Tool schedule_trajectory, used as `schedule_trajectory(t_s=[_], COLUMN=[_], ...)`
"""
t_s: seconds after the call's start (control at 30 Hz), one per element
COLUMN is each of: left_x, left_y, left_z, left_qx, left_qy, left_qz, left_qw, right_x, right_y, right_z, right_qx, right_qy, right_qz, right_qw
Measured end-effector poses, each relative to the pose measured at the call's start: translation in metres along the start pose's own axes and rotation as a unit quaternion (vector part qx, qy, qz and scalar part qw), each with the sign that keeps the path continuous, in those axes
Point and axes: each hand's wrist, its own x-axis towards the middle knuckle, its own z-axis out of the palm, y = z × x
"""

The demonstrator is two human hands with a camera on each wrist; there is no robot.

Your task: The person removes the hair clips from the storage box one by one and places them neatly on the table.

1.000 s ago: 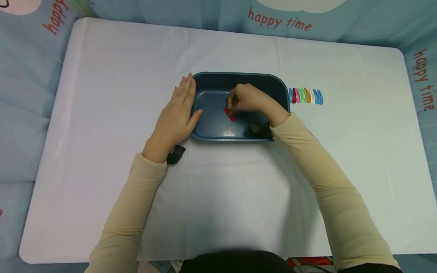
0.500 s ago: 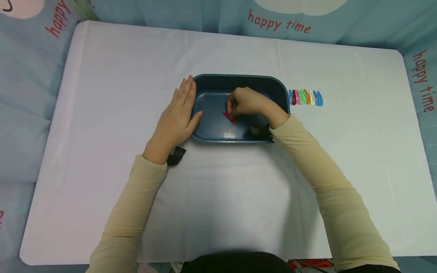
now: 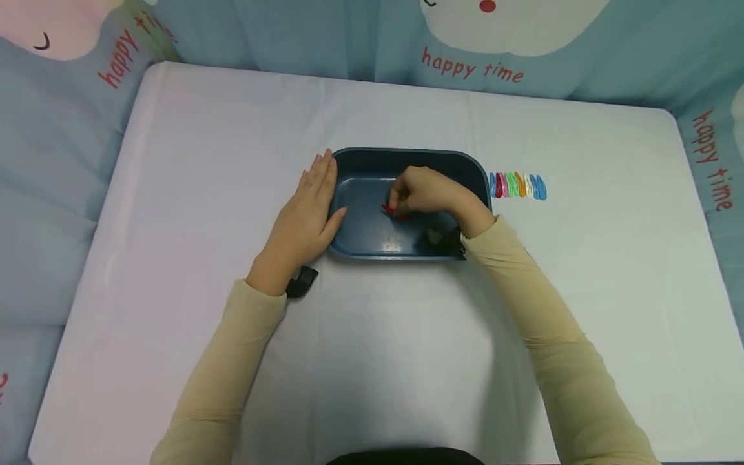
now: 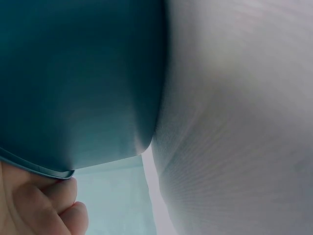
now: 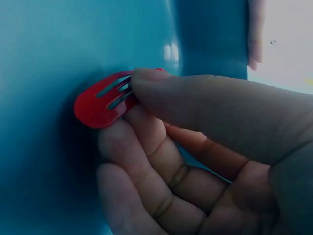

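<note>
A dark blue rectangular tray (image 3: pixel 366 240) stands near the middle of the table in the head view. Inside it, my right hand (image 3: pixel 427 190) pinches a red snap hair clip (image 5: pixel 98 105) between thumb and fingertips, low over the tray's floor. The right wrist view shows the clip's rounded end and slots sticking out past the thumb. My left hand (image 3: pixel 305 213) lies along the tray's left rim with straight fingers, the thumb reaching over the edge. In the left wrist view, curved fingers (image 4: pixel 46 208) touch the tray's rim from beneath the wall.
Just right of the tray, a row of colourful hair clips (image 3: pixel 517 185) lies side by side on the white tablecloth (image 3: pixel 372 349). A black wrist-camera piece (image 3: pixel 302 282) sits by the left wrist. Blue printed curtains (image 3: pixel 302 39) surround the table.
The red clip has turned within the right fingers, so less of it shows in the head view. The left hand stays at the rim. The whole head view has shifted downward slightly.
</note>
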Motion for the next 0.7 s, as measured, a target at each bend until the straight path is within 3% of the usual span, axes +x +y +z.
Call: schedule_trajectory(t_s=[0.13, 0.3, 0.53, 0.7], left_x=[-0.005, -0.003, -0.007, -0.011], left_y=[0.000, -0.008, -0.026, -0.034], left_z=[0.009, 0.016, 0.018, 0.025], left_qx=[-0.001, -0.001, 0.007, 0.011], left_qy=[0.002, -0.010, -0.030, -0.015], left_qz=[-0.002, 0.016, 0.033, 0.041], left_qw=[1.0000, 0.9998, 0.9990, 0.9990], right_x=[-0.005, -0.017, -0.032, -0.050], right_y=[0.005, 0.011, 0.027, 0.044], right_z=[0.004, 0.009, 0.018, 0.018], right_qx=[0.024, 0.083, 0.197, 0.239], right_qy=[0.021, 0.095, 0.180, 0.244], right_qz=[-0.016, -0.028, -0.069, -0.057], right_qw=[0.9994, 0.9917, 0.9612, 0.9381])
